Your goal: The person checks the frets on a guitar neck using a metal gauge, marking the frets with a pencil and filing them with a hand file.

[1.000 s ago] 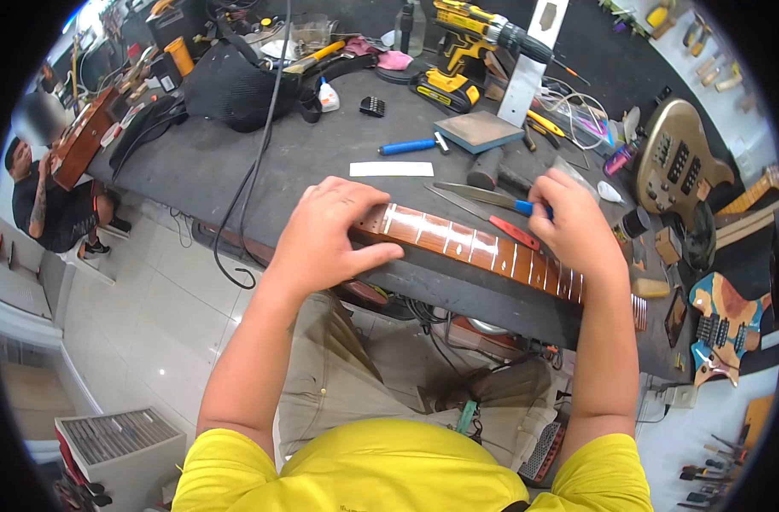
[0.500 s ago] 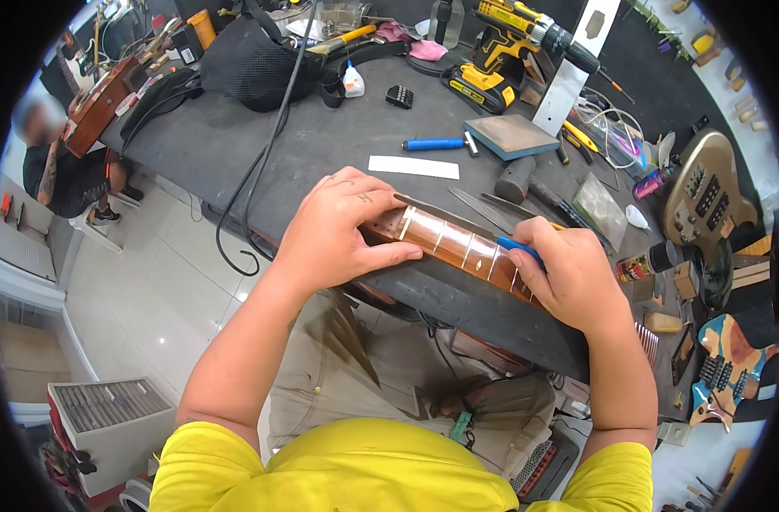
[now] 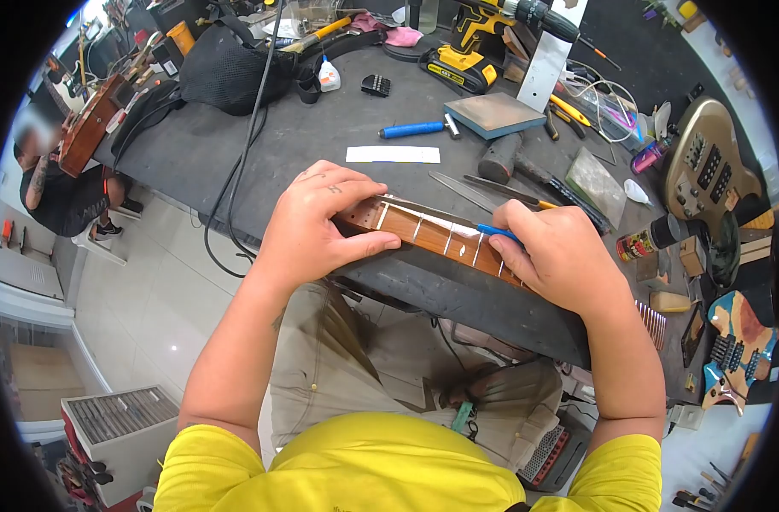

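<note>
A guitar neck (image 3: pixel 434 236) with a brown fretboard and metal frets lies slanted along the bench's near edge. My left hand (image 3: pixel 314 229) is closed around its left end, thumb on the fretboard side by the nut. My right hand (image 3: pixel 553 256) grips the blue handle of what looks like a flat file (image 3: pixel 436 213). The file's dark blade runs along the neck's far edge, and its tip reaches my left fingers. The neck's right part is hidden under my right hand.
A white strip (image 3: pixel 393 154), a blue-handled tool (image 3: pixel 411 130), a sanding block (image 3: pixel 494 114), a hammer (image 3: pixel 499 157) and a yellow drill (image 3: pixel 468 51) lie beyond my hands. Guitar bodies (image 3: pixel 706 166) stand at right. A cable (image 3: pixel 254 128) crosses the bench. Another person (image 3: pixel 61 183) sits far left.
The whole view has shifted, so the bench things appear further left. The file has tilted or moved slightly against the neck, and the fretboard's glare has faded. Both hands keep their holds.
</note>
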Tool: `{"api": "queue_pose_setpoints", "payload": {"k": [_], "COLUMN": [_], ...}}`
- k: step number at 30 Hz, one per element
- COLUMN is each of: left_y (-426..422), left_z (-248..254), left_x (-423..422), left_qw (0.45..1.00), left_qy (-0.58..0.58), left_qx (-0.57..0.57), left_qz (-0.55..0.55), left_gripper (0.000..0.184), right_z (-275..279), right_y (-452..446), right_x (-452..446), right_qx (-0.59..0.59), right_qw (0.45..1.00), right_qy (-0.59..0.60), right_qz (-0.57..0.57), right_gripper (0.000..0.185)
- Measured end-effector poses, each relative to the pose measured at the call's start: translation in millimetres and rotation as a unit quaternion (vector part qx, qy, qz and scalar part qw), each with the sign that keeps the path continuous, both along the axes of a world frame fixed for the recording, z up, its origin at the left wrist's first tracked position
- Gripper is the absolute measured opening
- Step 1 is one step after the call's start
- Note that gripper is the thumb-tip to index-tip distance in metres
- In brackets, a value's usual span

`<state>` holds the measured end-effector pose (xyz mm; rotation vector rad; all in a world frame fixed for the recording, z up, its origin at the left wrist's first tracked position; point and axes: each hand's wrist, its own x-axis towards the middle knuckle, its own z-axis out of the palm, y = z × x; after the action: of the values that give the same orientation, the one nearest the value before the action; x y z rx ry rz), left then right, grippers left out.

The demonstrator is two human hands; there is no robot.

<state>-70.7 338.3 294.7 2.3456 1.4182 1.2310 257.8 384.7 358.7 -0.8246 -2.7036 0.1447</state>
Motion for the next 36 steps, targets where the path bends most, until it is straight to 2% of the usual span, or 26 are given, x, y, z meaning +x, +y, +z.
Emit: {"api": "queue_pose_setpoints", "payload": {"k": [14, 36], "left_y": [-2, 1], "left_z": [3, 2], "left_x": [0, -4], "left_qw": [0.999, 0.999], "left_qy": [-0.026, -0.027], "left_qx": [-0.044, -0.039], "left_qz": [0.017, 0.016], "left_gripper": [0.064, 0.06], "right_z": [-5, -5], "right_y": [7, 6], "right_x": [0, -2], "right_qx": [0.004, 0.014], "right_qw": [1.0, 0.999], "right_qy": [0.011, 0.007], "right_qz": [0.025, 0.032], "right_gripper": [0.024, 0.026]}}
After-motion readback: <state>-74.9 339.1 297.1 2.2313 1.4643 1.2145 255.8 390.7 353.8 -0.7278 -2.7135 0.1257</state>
